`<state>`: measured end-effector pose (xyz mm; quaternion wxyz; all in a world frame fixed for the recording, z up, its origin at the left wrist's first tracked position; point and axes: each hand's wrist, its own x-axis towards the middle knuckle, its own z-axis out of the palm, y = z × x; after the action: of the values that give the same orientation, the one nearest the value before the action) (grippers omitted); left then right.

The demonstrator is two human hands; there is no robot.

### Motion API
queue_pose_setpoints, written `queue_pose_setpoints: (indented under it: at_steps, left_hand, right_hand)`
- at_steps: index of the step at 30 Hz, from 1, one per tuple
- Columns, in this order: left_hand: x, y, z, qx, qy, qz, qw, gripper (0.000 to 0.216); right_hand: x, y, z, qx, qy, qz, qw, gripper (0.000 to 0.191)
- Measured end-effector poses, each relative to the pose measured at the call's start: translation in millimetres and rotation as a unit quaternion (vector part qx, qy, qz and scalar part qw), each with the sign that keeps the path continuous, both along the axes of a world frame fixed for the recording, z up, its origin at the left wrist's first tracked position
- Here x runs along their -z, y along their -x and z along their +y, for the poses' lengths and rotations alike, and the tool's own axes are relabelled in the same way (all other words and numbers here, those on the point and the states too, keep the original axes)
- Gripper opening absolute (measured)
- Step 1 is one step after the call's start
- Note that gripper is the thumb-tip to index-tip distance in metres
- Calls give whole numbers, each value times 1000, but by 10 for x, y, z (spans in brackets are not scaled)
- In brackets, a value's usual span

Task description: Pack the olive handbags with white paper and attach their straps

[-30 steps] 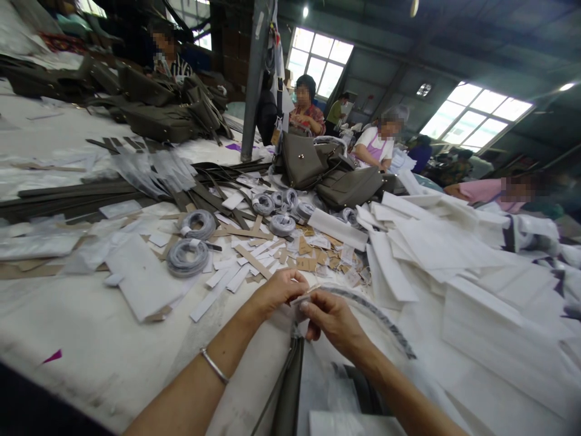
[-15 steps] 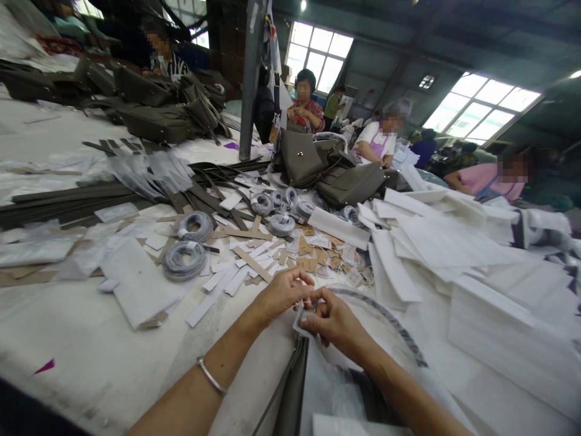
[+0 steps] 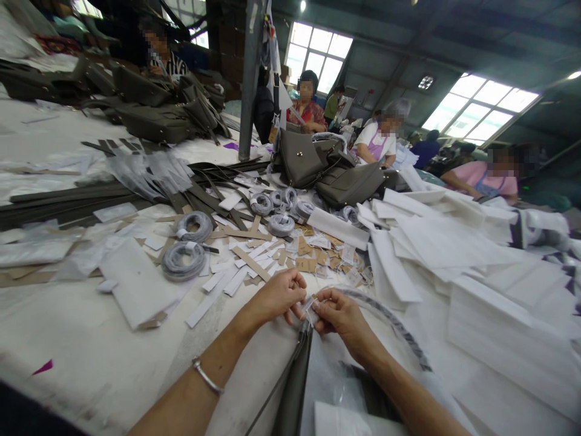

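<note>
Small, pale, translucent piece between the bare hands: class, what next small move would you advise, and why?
Probably steady the small, pale, translucent piece with the bare left hand: the bare right hand pinches it, while the left is close by, contact unclear.

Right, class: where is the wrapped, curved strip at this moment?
In the head view, the wrapped, curved strip arches just right of centre, between the right hand and the white sheets.
</note>
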<state>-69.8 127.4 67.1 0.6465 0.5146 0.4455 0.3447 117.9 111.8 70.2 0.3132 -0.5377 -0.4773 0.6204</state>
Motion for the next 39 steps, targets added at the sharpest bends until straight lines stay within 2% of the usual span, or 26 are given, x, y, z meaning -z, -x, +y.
queue_pose_setpoints:
  at_steps: [4,8,11,15,19,22,27,32,35,39]
  left_hand:
    - [94,-16,12,-32,-30,48,998,36]
    - [164,-34,22,3,-59,70,996,27]
    - [186,-55,26,11,-69,76,995,29]
    - [182,-62,36,-9,-77,91,993,29]
    - [155,-38,57,-33,-110,120,986,22]
    - [145,-23,80,-62,-136,143,978,18]
    - [112,-31,81,-107,-153,155,970,17]
    - [-11,-52,12,-116,-193,132,965,19]
    - [-28,-62,-3,-114,-201,119,966,21]
    - [44,-77,8,-51,-195,104,974,31]
  right_hand:
    - [-31,-1,-12,8,-9,-5,1000,58]
    - [-91,-17,-11,-22,10,-14,1000,55]
    - [-110,0,8,-36,-4,-18,999,52]
    - [-82,68,65,-30,-51,-72,996,51]
    - [-35,106,114,-23,-83,-145,986,38]
    - [-8,88,124,-37,-91,-171,980,30]
    - [10,55,116,-49,-151,-213,964,22]
    - [-54,57,109,-67,-118,-150,979,23]
    - [-115,52,118,-57,-132,-128,981,28]
    - [-193,-10,154,-23,-157,-109,981,34]
